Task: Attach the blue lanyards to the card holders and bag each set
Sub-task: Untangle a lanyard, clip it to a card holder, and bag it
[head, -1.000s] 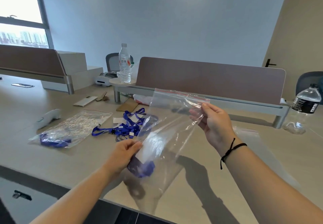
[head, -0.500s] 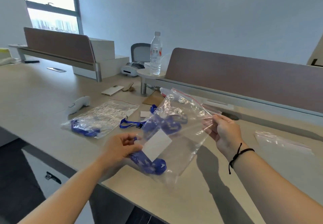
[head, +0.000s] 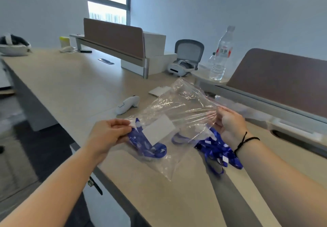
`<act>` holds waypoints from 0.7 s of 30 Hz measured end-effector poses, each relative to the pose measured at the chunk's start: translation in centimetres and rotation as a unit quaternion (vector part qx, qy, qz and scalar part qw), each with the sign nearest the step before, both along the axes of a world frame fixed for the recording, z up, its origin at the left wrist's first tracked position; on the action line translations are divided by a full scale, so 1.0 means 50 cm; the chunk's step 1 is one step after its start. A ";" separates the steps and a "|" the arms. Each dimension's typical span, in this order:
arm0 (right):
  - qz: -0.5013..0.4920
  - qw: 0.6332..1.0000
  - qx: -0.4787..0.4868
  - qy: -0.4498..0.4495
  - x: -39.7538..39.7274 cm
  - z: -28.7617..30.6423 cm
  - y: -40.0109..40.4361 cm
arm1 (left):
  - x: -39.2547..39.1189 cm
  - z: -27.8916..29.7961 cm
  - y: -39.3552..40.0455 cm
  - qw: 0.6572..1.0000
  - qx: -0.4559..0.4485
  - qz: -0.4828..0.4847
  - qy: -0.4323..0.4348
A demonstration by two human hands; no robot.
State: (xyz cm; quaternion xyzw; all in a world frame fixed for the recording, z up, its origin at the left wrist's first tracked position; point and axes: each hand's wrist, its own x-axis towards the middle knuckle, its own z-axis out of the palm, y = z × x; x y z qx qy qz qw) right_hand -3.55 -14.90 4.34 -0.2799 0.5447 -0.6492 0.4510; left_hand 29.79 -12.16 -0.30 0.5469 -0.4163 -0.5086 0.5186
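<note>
One set bagged: blue lanyard (head: 150, 148) with its white card holder (head: 158, 130) inside the clear zip bag (head: 178, 113), held up just above the counter (head: 74, 92). Left hand (head: 108, 135) pinching the bag's bottom corner along with the lanyard end, thumb and fingers curled onto the plastic. Right hand (head: 230, 124) gripping the mouth end by the red zip strip, plastic stretched taut between the two. Zip looks unsealed, mouth flaring open toward the far side, though hard to be sure through glare and motion blur. Probably the closing or setting-aside step for this set. Left to do: pile of loose blue lanyards (head: 217, 150) on the counter under the right wrist, small white tags among them, so several more sets not yet attached or bagged. Count of remaining lanyards not readable, tangle too blurred. No finished bags visible elsewhere in this view; may lie outside it. Also on the counter: white handheld controller (head: 126, 104) just beyond the bag, flat white item (head: 159, 90) behind it, VR headset (head: 179, 68) further back, water bottle (head: 221, 54) on a small raised shelf, dark phone (head: 106, 61) well apart to the left.
</note>
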 end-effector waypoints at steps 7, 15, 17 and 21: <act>0.039 0.997 0.062 0.014 0.088 -0.034 -0.185 | 0.069 0.005 -0.102 0.995 -0.020 0.084 -0.054; 0.030 0.925 0.183 0.332 0.116 -0.096 -0.256 | 0.056 -0.030 -0.123 0.892 -0.107 0.091 -0.429; -0.001 0.870 0.153 0.468 0.125 -0.082 -0.232 | 0.037 -0.032 -0.116 0.857 -0.145 0.084 -0.487; 0.115 0.756 -0.033 0.644 0.212 -0.063 -0.121 | -0.005 -0.040 -0.114 0.807 -0.172 -0.053 -0.563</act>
